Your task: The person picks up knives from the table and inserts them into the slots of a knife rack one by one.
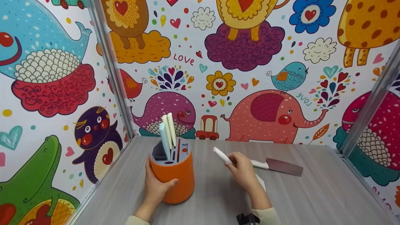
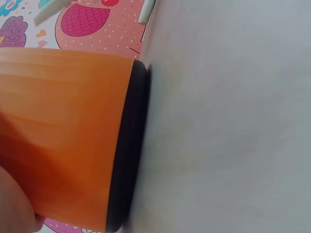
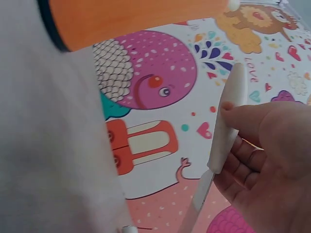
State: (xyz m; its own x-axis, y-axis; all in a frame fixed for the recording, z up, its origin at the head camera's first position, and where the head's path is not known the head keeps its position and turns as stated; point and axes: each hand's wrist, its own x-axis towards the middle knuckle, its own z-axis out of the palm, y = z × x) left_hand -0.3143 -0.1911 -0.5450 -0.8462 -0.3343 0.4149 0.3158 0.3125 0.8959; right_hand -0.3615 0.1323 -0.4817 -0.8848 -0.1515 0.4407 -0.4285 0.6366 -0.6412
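Observation:
An orange knife block (image 1: 175,178) with a grey slotted top stands upright on the table. My left hand (image 1: 155,186) grips its left and near side, the thumb across the front. One light blue handle (image 1: 164,137) and two pale green handles (image 1: 170,129) stick up from its slots. To the right of the block, my right hand (image 1: 243,170) holds a knife (image 3: 227,121) by its white handle, thumb on one side and fingers on the other. The handle end tips up toward the block. The blade (image 3: 197,206) points away from it, partly hidden by the hand in the head view.
A cleaver (image 1: 285,167) with a white handle lies flat on the grey table (image 1: 312,193), just beyond my right hand. Walls printed with cartoon animals (image 1: 265,115) stand at the back and both sides, with metal posts (image 1: 114,68) at the corners.

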